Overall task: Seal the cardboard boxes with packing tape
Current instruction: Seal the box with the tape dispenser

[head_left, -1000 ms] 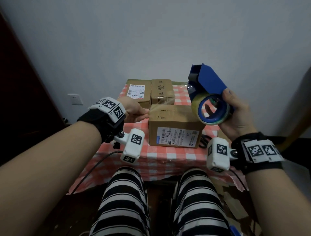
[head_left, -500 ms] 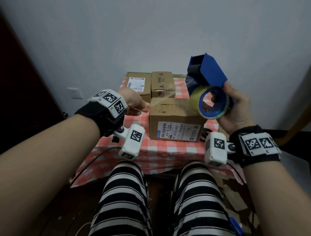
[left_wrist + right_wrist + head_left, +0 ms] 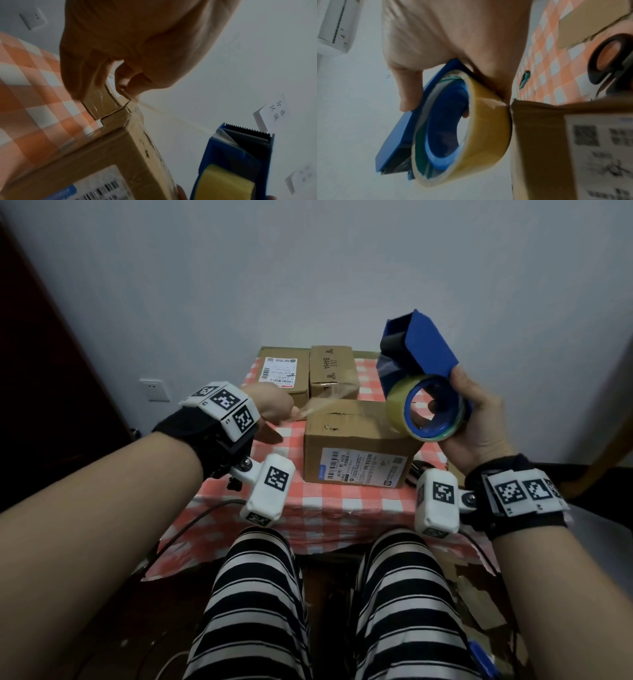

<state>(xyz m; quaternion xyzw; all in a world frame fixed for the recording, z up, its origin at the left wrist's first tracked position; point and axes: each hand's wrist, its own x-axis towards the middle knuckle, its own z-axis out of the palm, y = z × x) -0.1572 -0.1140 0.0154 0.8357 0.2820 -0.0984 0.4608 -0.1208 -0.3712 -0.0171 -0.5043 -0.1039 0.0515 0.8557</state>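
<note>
A brown cardboard box (image 3: 356, 446) with a printed label stands near the table's front edge, also seen as the near box (image 3: 106, 159) and box (image 3: 556, 135) in the wrist views. My right hand (image 3: 479, 419) grips a blue tape dispenser (image 3: 419, 354) with a yellowish tape roll (image 3: 399, 409) above the box's right end. A clear tape strip (image 3: 329, 402) runs from the roll over the box top to my left hand (image 3: 274, 409), which pinches its end just left of the box. In the left wrist view the fingers (image 3: 126, 82) pinch the tape strip (image 3: 171, 116).
Two more cardboard boxes (image 3: 284, 374) (image 3: 332, 371) stand side by side at the back of the red-checked tablecloth (image 3: 342, 508). Black-handled scissors (image 3: 607, 59) lie on the cloth right of the near box. A wall socket (image 3: 154, 390) is at left. My striped legs are below the table edge.
My left hand has pulled the tape end leftwards past the box's left edge, so the strip is longer. The right hand holds the dispenser near the same place.
</note>
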